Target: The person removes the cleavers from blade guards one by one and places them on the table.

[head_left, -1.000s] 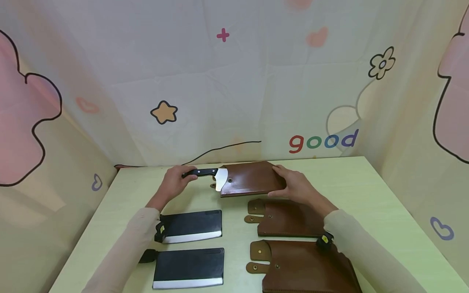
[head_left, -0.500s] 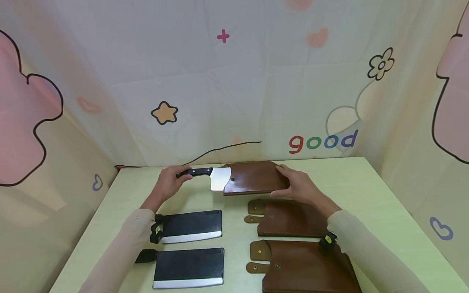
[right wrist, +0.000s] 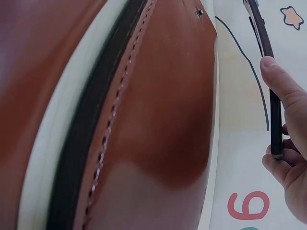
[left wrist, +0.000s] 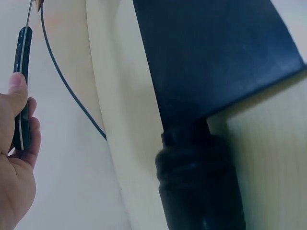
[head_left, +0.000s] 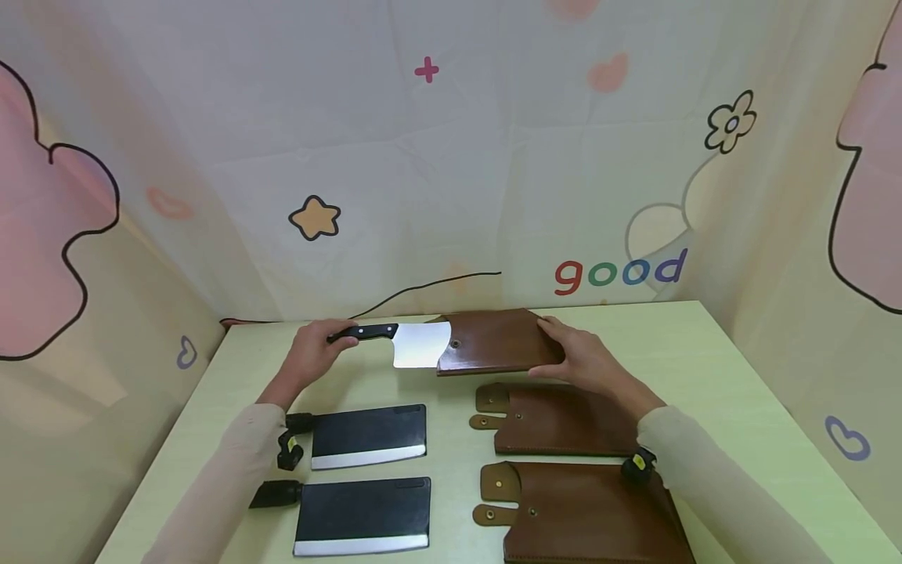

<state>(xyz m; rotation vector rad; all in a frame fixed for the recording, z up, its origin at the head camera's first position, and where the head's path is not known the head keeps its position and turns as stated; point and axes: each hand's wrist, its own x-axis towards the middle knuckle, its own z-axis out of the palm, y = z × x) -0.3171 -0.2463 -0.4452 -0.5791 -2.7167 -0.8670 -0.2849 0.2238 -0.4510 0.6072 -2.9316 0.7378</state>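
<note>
My left hand [head_left: 312, 351] grips the black riveted handle [head_left: 366, 332] of a cleaver. Part of its shiny blade [head_left: 421, 345] shows; the rest is hidden inside a brown leather sheath [head_left: 500, 341]. My right hand [head_left: 581, 354] holds that sheath by its far right end, thumb on one face and fingers behind, as the right wrist view also shows. Sheath and cleaver are held level above the back of the table. In the left wrist view the thumb lies along the cleaver's handle [left wrist: 22, 91], seen edge-on.
Two dark-bladed cleavers lie on the table at left, an upper cleaver [head_left: 369, 435] and a lower cleaver [head_left: 362, 515]. To the right lie two more leather sheaths, an upper sheath [head_left: 564, 423] and a lower sheath [head_left: 585, 509], strap ends leftward. A printed curtain [head_left: 451, 196] stands behind the table.
My left hand has drawn the cleaver leftward, so more of its blade shows outside the sheath. My right hand has shifted slightly right with the sheath.
</note>
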